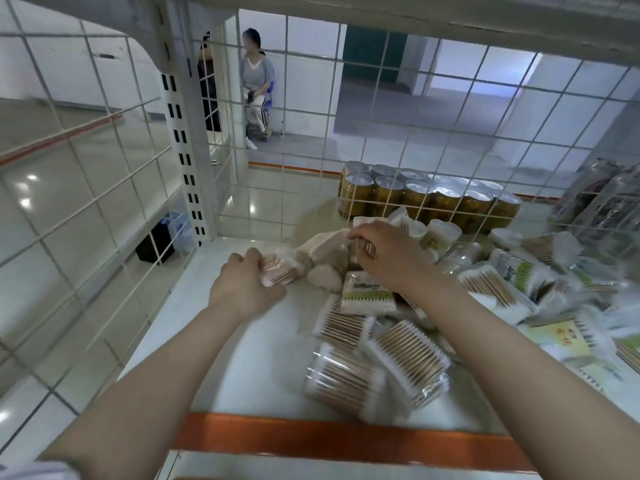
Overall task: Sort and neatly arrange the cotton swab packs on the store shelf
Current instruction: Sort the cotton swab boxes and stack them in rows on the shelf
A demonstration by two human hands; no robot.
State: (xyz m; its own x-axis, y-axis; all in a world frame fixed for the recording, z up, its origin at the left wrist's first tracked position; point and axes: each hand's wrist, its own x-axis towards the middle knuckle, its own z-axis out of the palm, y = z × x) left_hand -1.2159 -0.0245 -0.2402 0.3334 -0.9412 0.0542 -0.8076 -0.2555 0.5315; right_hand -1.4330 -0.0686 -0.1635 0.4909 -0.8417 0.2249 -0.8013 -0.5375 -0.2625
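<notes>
Bare white shelf (214, 358) open at left, orange front edge, wire grid behind. Heaped cotton swab packs (408, 358) crowding right half, sticks angled every way. Left hand (242, 285) fingers curled on a small pack (278, 270), sticks running left-right. Right hand (388, 258) fingers pinching a blurred pack (329, 249) behind.

The cotton swab packs (408, 362) are clear plastic bags of wooden-stick swabs with white tips, and they lie in a loose heap on the white store shelf (242, 358), mostly at its right side. Some carry green-and-white labels (369, 292), and some overlap or tilt. A few packs (311, 261) lie at the far middle, apart from the heap.
</notes>
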